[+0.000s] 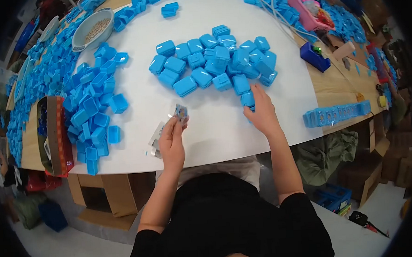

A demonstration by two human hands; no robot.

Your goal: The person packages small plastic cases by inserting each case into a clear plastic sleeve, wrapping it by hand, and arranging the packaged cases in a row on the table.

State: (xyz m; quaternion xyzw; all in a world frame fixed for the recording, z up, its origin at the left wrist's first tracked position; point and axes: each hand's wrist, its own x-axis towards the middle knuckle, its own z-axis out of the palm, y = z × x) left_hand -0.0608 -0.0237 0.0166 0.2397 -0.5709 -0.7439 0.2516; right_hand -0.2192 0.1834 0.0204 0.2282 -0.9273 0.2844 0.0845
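My left hand (172,142) pinches a small stack of shiny printed pieces (181,112), which look like stickers, above the white table top. Beside that hand, more grey-white sheets (156,136) lie on the table. My right hand (264,114) has its thumb and fingers around a small blue plastic box (247,99) at the near edge of a group of closed blue boxes (202,76). The lower part of the gripped box is partly hidden by the hand.
Open blue box halves (90,106) are heaped on the left, near a red-brown container (57,136) and a grey basin (93,29). A row of blue boxes (336,114) stands at the right. Farther back are a dark blue bin (315,57), pink basket (302,12) and white cables (279,15).
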